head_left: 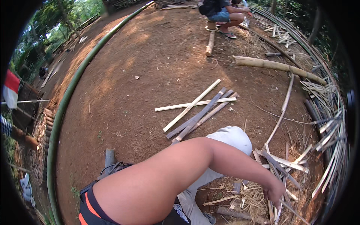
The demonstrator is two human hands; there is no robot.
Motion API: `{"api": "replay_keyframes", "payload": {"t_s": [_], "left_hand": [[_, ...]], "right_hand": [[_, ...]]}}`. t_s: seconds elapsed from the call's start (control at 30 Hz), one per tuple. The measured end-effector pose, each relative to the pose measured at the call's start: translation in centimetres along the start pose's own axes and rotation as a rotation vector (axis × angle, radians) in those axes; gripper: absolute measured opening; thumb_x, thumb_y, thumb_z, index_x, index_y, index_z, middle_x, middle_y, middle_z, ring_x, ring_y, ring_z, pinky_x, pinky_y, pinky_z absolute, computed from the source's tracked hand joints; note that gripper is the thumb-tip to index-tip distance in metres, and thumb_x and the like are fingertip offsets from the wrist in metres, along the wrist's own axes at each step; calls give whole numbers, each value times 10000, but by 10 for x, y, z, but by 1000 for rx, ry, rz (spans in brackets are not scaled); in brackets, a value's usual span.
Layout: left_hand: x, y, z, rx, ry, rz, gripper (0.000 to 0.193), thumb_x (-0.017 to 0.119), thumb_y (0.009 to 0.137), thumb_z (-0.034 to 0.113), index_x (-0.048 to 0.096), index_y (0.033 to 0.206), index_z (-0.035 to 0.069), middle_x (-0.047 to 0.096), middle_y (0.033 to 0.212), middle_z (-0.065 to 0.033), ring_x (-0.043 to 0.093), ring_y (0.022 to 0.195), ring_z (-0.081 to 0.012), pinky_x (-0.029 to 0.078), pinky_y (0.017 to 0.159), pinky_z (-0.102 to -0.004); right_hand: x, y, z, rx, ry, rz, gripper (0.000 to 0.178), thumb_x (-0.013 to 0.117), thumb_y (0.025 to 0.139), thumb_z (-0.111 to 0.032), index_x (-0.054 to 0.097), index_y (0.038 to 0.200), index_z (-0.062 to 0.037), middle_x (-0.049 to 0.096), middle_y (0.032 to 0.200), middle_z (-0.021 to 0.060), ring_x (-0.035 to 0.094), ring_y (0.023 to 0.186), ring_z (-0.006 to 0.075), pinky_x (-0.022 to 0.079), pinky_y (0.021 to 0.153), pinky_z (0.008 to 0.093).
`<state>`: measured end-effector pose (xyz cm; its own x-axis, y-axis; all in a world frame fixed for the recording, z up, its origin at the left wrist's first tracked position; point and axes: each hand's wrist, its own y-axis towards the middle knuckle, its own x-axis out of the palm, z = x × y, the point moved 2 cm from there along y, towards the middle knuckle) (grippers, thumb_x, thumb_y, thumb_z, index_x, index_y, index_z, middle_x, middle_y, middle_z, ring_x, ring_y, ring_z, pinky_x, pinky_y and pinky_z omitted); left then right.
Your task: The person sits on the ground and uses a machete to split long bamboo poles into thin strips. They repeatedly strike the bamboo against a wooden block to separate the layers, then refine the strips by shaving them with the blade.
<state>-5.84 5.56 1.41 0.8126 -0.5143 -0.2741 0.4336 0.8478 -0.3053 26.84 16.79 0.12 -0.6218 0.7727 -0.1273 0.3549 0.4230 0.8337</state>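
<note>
Elbow [207, 150] bent, the left hand [274, 190] points down, lower right, by flat, pale wood strips [288, 164]; I can't tell either hand's grip.

Long green pole [69, 90], red-and-white flag [11, 87] at left, person in blue shorts [220, 16]

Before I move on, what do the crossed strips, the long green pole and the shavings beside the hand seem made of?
Crossed strips: probably split bamboo; pale ones look bare and matte, dark ones show band-like joints.
Long green pole: perhaps whole bamboo, given its smooth, round green surface; joints aren't clear.
Shavings: likely bamboo too, thin, dry-looking and straw-coloured.
</note>
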Motion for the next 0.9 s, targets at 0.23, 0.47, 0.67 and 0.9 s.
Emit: {"api": "replay_keyframes", "payload": {"t_s": [0.23,0.47,0.67,0.9], "left_hand": [[28,-12,-24,-3,-366,173,387,670,869,309,638,876,-77,665,746,-171,653,671,-288,512,597,-387],[7,4,-32,106,-341,272,364,668,847,294,646,877,-68,668,763,-178,655,694,-300,514,612,-397],[5,-21,-48,61,-413,438,345,666,828,282,652,878,-59,671,778,-184,657,713,-311,516,626,-406],[3,10,-49,96,-351,373,325,664,806,267,660,879,-50,674,796,-191,660,736,-323,517,641,-416]], "right_hand": [[17,-66,-85,-74,167,-584,346,622,956,-279,589,934,64,604,735,206,583,625,319,454,586,450],[3,-128,-140,-261,134,-997,410,661,922,-302,522,1091,45,611,904,233,590,742,333,451,718,475],[100,-145,-137,-361,244,-1199,413,665,917,-298,520,1100,43,608,898,231,588,736,329,452,717,472],[93,-134,-128,-380,180,-1174,389,661,915,-285,534,1075,46,602,847,222,582,695,319,455,681,460]]}}
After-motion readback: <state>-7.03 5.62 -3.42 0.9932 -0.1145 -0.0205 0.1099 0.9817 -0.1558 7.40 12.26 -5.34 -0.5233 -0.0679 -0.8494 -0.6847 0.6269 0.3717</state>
